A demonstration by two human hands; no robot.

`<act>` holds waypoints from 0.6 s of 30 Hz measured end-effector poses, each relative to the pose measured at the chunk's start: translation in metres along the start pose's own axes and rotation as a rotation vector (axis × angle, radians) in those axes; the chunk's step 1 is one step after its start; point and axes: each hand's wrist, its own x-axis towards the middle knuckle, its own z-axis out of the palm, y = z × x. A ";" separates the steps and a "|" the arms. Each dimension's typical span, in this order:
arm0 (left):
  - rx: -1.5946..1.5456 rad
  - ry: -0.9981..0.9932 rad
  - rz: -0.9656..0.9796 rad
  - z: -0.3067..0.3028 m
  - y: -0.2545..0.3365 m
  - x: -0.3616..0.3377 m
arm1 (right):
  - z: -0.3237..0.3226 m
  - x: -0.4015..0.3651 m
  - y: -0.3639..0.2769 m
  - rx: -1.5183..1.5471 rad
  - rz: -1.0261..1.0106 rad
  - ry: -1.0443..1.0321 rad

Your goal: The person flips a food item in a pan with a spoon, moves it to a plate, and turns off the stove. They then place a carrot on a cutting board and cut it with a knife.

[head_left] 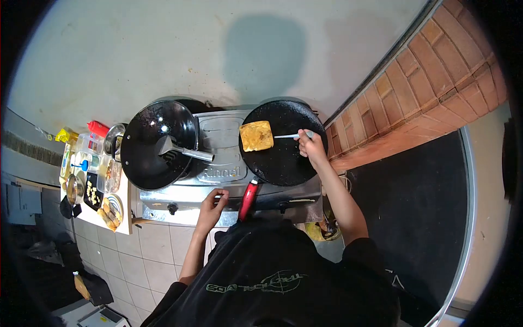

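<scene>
Golden, brown-mottled square slab (256, 136) | black round pan (283, 170) | hands: right (310, 146) gripping slim utensil (285, 136), left (213, 206) slack, fingers parted

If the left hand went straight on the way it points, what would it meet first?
Probably the metal stove top, which lies ahead, left of the red pan handle. How high the left hand sits is unclear, so it might pass above.

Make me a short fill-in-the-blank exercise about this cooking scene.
1. The person's ____ hand grips the utensil.
2. The handle of the flat pan is coloured ____.
3. From the person's side, the wok sits to the ____ of that pan.

Missing words: right; red; left.
</scene>
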 end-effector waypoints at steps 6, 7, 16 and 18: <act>-0.010 -0.037 0.032 -0.013 -0.001 0.008 | -0.004 0.002 0.009 0.084 0.003 0.000; -0.027 -0.038 0.028 -0.014 -0.002 0.009 | -0.005 0.001 0.009 0.097 0.012 0.005; -0.096 -0.089 0.063 -0.021 0.011 0.011 | -0.011 -0.031 -0.012 0.137 -0.015 0.125; -0.105 -0.113 0.035 -0.019 0.019 0.011 | -0.011 -0.042 -0.017 0.131 -0.032 0.166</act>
